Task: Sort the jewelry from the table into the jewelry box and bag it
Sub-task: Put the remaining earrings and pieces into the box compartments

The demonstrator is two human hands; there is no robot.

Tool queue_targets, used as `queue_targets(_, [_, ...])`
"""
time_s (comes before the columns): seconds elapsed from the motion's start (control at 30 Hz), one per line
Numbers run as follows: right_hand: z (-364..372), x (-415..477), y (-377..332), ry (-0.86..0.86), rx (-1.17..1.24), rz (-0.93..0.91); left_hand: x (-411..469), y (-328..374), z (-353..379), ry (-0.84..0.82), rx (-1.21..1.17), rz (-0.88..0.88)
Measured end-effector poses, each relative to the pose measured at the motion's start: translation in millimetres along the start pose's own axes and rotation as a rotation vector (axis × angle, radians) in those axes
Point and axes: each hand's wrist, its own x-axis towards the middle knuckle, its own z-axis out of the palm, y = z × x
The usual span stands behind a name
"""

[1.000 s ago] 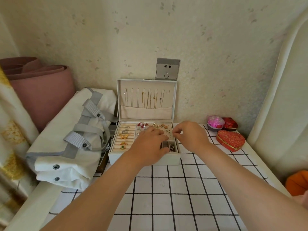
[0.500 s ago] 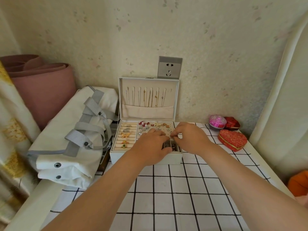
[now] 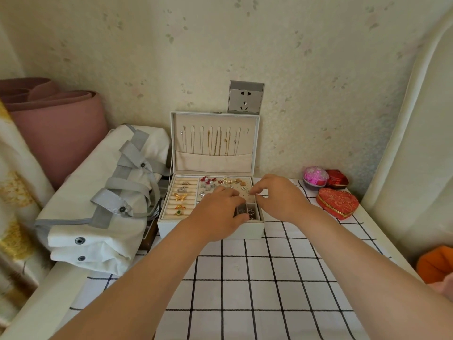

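I am seeing the white jewelry box (image 3: 210, 230) sitting open on the checked table (image 3: 245, 278), its lid standing upright with necklaces (image 3: 215, 143) hanging inside. The left hand (image 3: 218, 213) is curling over the front compartments, and I cannot tell whether it is gripping anything. The right hand (image 3: 279, 197) is bringing thumb and forefinger together over the earring panel (image 3: 228, 184); any piece between them is too small to tell. The white canvas bag (image 3: 98, 192) is lying just left of the box.

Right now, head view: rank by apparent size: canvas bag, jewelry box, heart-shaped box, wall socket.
1. white canvas bag
2. jewelry box
3. red heart-shaped box and wall socket: look alike, socket farther back, unranked
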Motion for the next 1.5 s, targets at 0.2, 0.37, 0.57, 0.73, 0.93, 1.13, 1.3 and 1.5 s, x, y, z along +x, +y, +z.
queue_targets(0.2, [-26, -24, 18, -0.028, 0.09, 0.067, -8, 20, 0, 0.132, -0.056, 0.053])
queue_targets(0.37, [-51, -63, 41, -0.154, 0.111, 0.134, -14, 59, 8, 0.196, -0.124, 0.132])
queue_targets(0.57, [-78, -116, 73, -0.283, 0.168, 0.283, -21, 110, 27, 0.081, -0.149, 0.216])
queue_targets(0.73, [-91, -149, 97, -0.457, 0.144, 0.394, -23, 154, 48, -0.001, -0.23, 0.222])
queue_targets(0.93, [-89, -166, 104, -0.617, 0.013, 0.44, -15, 188, 72, -0.077, -0.237, 0.198])
queue_targets(1.13, [-72, -165, 101, -0.661, -0.016, 0.409, -10, 191, 83, -0.082, -0.128, 0.21])
queue_targets(1.3, [-61, -162, 101, -0.627, 0.06, 0.393, -5, 178, 81, -0.044, -0.06, 0.197])
queue_targets(1.5, [-61, -157, 103, -0.566, 0.096, 0.391, -8, 162, 74, -0.076, -0.246, -0.004])
